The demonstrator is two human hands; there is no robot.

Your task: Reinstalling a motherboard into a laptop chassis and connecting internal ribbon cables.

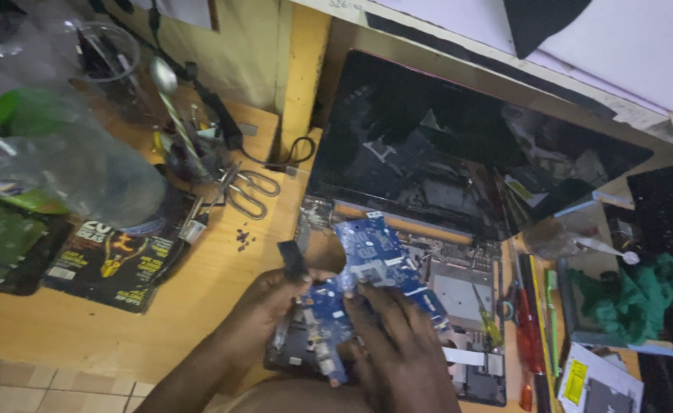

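Both hands hold the blue circuit board, which hangs just above the open laptop base on the wooden counter. The board is long and thin, and its long line runs from about 1 o'clock (the far tip, near the dark laptop screen) down to about 7 o'clock. The left hand grips the board's left edge, at about 9 o'clock from its middle, with the thumb on top. The right hand lies flat over the near half, at about 5 o'clock, fingers spread across it. The two hands are equally close, since both touch it. The far tip sticks out free past both hands. A red screwdriver lies off at 3 o'clock, well apart.
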